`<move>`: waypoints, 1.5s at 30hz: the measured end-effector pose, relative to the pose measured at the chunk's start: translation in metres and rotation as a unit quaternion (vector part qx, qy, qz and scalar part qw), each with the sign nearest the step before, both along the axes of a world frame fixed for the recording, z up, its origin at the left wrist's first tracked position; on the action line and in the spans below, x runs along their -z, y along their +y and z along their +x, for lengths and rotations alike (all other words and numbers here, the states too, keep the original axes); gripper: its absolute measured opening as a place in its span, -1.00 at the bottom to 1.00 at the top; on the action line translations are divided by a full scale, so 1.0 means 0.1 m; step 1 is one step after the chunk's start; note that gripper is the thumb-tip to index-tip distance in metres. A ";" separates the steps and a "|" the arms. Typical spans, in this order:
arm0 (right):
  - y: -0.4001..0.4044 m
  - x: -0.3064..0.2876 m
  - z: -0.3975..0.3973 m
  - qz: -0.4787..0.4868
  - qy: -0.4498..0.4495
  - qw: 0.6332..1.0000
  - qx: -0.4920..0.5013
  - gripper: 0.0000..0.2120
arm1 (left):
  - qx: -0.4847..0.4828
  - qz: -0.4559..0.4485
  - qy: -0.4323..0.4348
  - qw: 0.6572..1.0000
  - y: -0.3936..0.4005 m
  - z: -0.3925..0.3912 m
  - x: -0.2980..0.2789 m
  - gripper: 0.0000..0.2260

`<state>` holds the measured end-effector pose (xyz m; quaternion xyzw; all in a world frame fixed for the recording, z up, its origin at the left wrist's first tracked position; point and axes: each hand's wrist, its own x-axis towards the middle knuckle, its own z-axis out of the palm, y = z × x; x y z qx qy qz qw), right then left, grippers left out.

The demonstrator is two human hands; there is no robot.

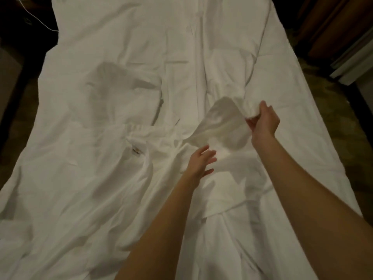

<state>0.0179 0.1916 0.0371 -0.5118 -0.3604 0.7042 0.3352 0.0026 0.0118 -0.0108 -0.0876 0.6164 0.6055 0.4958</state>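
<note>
**A:** ok so what's closest to the camera here?

**B:** two bare forearms come in from the bottom right. The left hand [200, 161] is just below centre with its fingers straight and spread, holding nothing. It's right at the white garment [105, 188] crumpled across the lower half of the frame on the bed. Can't tell if the fingertips actually touch the cloth tbh.

**A:** and the other one?

**B:** the right hand [263, 120] is a bit farther up, right of centre. Its fingers are curled, pinching the end of the garment's sleeve [220, 122]. The sleeve hangs lifted off the bed, its opening gaping toward the left hand.

**A:** anything past that?

**B:** there's a small label [136, 151] at the neckline, left of centre. Beyond it the wrinkled bed sheet [161, 37] runs to the top edge. There's a thin white cable [38, 19] in the dark upper left and wooden furniture [333, 27] in the upper right.
</note>
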 end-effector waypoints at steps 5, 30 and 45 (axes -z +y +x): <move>0.36 0.24 -0.27 -0.008 -0.077 0.980 -0.185 -0.74 | 0.046 -0.042 0.076 0.995 0.30 -0.02 0.19 -0.50; -0.16 0.64 1.36 0.061 -0.308 0.851 -0.421 -0.56 | 0.276 -0.150 0.338 0.887 0.51 1.17 0.19 -0.34; -0.50 0.16 1.69 0.133 -0.140 0.929 -0.316 -0.86 | 0.196 -0.117 0.424 0.877 0.02 0.98 -0.63 -0.83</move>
